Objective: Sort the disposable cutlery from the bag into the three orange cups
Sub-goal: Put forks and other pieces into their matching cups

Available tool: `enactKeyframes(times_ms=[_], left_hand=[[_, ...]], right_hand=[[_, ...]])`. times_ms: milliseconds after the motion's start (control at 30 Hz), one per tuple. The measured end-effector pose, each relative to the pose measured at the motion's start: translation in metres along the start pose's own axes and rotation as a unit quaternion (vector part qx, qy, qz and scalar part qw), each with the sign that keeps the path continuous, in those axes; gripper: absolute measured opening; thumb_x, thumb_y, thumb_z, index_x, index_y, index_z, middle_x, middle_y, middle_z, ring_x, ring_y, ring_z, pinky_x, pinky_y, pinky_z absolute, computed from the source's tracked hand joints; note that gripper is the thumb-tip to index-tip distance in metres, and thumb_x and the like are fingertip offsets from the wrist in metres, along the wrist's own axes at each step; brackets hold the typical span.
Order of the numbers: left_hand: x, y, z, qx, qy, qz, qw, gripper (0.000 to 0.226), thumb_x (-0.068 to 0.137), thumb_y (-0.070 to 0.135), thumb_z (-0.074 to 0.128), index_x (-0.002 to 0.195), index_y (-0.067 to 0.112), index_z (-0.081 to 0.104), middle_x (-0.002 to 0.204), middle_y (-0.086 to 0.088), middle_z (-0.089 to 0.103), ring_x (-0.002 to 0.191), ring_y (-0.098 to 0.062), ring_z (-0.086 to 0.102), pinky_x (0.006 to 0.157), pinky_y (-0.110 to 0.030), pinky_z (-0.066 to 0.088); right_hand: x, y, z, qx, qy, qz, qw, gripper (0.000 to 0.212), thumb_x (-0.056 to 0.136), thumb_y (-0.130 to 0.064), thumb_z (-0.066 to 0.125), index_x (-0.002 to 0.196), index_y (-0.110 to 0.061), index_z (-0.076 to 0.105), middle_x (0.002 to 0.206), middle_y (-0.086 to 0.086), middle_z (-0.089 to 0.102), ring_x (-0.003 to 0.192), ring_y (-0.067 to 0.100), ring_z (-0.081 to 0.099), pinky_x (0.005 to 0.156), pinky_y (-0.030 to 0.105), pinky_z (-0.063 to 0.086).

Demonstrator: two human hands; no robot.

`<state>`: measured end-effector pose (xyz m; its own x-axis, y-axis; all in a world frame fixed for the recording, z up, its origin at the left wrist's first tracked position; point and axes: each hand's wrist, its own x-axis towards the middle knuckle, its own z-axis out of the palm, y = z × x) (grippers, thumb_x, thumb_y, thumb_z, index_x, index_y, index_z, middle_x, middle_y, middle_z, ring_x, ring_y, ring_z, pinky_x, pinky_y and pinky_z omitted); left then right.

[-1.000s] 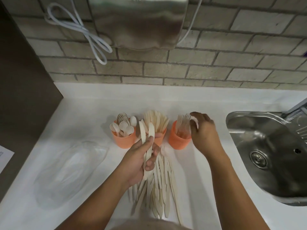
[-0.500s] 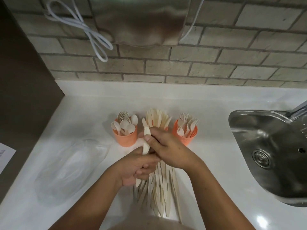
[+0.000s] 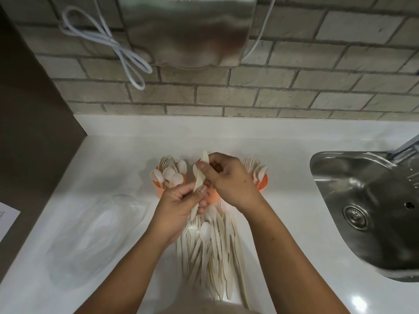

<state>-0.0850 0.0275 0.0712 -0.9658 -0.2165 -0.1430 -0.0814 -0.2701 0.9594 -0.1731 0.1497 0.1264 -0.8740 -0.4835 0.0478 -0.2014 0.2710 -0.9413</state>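
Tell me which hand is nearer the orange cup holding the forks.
Right. The right hand sits just left of the fork cup; the left hand, gripping knives, is farther, beside the spoon cup.

The middle orange cup (image 3: 212, 195), at frame centre, is almost wholly hidden behind the left hand (image 3: 179, 209) and right hand (image 3: 229, 177); only a sliver of orange shows. Whether the fingers (image 3: 205, 169) pinch one pale piece (image 3: 199, 180) or several cannot be told. The sink (image 3: 328, 159) and tap (image 3: 408, 146) run off the right edge, the steel box (image 3: 188, 30) off the top, and a paper sheet (image 3: 6, 218) off the left.
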Motion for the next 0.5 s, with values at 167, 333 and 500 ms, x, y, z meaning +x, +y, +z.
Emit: enactKeyframes(times_ms=[167,333,500], left_hand=[[0.006,0.007,-0.007,0.107,-0.055,0.01,0.993,0.03,0.102,0.034,0.059,0.104,0.01,0.077,0.094,-0.007,0.075,0.091,-0.024,0.071,0.09,-0.035,0.054],[0.027,0.022,-0.005,0.25,-0.046,0.105,0.961,0.012,0.102,0.014,0.064,0.093,0.011,0.072,0.081,-0.002,0.065,0.076,-0.011,0.059,0.075,-0.029,0.048],[0.047,0.042,0.007,0.4,0.004,0.219,0.89,0.017,0.097,0.02,0.069,0.083,0.028,0.065,0.081,0.01,0.064,0.078,-0.009,0.063,0.069,-0.024,0.049]], right_hand=[[0.001,0.007,-0.01,-0.043,0.022,-0.005,0.999,0.032,0.1,-0.024,0.065,0.077,-0.001,0.06,0.068,0.017,0.059,0.068,0.036,0.064,0.064,0.04,0.05],[0.006,0.005,-0.014,-0.078,0.025,-0.045,0.996,0.023,0.1,-0.018,0.063,0.078,-0.018,0.065,0.082,-0.001,0.056,0.075,0.015,0.056,0.07,0.028,0.046],[0.012,-0.002,-0.022,-0.093,0.105,-0.101,0.985,0.017,0.098,-0.015,0.064,0.085,-0.006,0.067,0.085,0.006,0.059,0.08,0.019,0.059,0.073,0.031,0.047]])
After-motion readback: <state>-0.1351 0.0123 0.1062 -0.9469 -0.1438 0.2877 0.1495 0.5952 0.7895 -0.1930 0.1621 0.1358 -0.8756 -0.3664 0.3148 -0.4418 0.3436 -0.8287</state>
